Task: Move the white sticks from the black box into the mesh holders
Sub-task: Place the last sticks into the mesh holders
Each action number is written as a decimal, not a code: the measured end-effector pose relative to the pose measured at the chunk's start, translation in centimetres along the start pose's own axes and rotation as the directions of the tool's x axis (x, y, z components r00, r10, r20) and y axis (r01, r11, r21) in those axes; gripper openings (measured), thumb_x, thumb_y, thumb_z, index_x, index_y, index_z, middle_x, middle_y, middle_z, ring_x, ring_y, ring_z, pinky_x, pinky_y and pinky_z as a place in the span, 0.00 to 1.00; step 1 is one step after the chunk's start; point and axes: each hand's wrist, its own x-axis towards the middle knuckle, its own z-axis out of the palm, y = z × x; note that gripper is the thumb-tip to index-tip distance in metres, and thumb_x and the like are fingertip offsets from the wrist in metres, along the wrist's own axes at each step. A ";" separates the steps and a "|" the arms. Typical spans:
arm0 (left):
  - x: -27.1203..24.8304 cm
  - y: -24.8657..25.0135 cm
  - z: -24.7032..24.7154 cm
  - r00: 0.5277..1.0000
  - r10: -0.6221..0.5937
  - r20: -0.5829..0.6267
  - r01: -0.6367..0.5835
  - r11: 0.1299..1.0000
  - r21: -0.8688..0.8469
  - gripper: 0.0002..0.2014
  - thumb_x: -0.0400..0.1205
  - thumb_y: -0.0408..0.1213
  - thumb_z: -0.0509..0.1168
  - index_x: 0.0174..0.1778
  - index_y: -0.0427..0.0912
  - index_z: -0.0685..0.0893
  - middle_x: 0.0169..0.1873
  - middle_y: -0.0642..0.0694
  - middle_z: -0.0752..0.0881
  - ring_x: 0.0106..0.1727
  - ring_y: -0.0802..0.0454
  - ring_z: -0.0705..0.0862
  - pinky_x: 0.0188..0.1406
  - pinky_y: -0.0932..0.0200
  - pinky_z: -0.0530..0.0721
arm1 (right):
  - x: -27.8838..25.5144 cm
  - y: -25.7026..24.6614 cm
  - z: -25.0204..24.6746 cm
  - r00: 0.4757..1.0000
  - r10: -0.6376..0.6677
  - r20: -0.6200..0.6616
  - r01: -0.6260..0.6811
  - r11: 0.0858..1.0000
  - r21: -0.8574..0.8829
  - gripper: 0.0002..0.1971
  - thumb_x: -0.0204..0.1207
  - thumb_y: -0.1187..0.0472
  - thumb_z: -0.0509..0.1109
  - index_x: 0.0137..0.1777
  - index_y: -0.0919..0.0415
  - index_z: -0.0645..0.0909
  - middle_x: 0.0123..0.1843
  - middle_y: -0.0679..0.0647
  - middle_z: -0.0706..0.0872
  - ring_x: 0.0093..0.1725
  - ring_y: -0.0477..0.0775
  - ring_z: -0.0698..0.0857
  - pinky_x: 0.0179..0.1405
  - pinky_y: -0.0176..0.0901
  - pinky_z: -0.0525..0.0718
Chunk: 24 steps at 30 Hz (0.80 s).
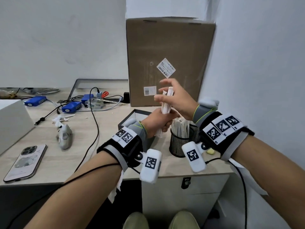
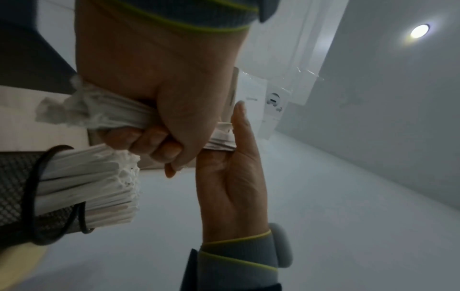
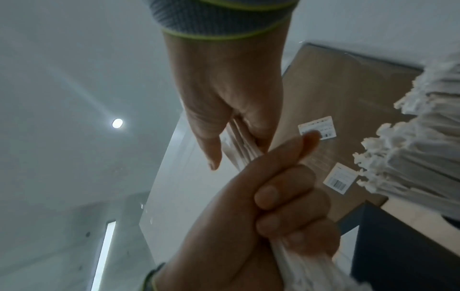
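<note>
My left hand (image 1: 157,122) grips the lower part of a bundle of white paper-wrapped sticks (image 1: 167,103) in a fist, held upright above the open black box (image 1: 130,119). My right hand (image 1: 180,100) lies against the bundle's upper end with its fingers spread and nearly straight. The left wrist view has the fist (image 2: 154,98) round the bundle (image 2: 99,116) and the right palm (image 2: 231,187) against the stick ends. A black mesh holder (image 1: 178,145) just right of the box holds several white sticks (image 1: 180,128).
A tall cardboard box (image 1: 168,52) stands behind the hands against the wall. To the left lie a phone (image 1: 24,162), a crumpled grey wad (image 1: 65,138), black cables (image 1: 94,123), blue devices (image 1: 71,107) and a white box (image 1: 11,121).
</note>
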 end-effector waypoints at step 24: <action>1.4 -3.0 -0.1 0.973 -0.103 -0.209 0.131 0.984 0.122 0.30 0.78 0.26 0.66 0.77 0.39 0.65 0.71 0.40 0.73 0.64 0.49 0.73 0.70 0.55 0.73 | -1.4 7.1 -7.1 0.938 0.222 -0.266 -0.069 0.872 0.485 0.17 0.85 0.57 0.58 0.33 0.60 0.73 0.14 0.47 0.72 0.20 0.45 0.83 0.34 0.40 0.84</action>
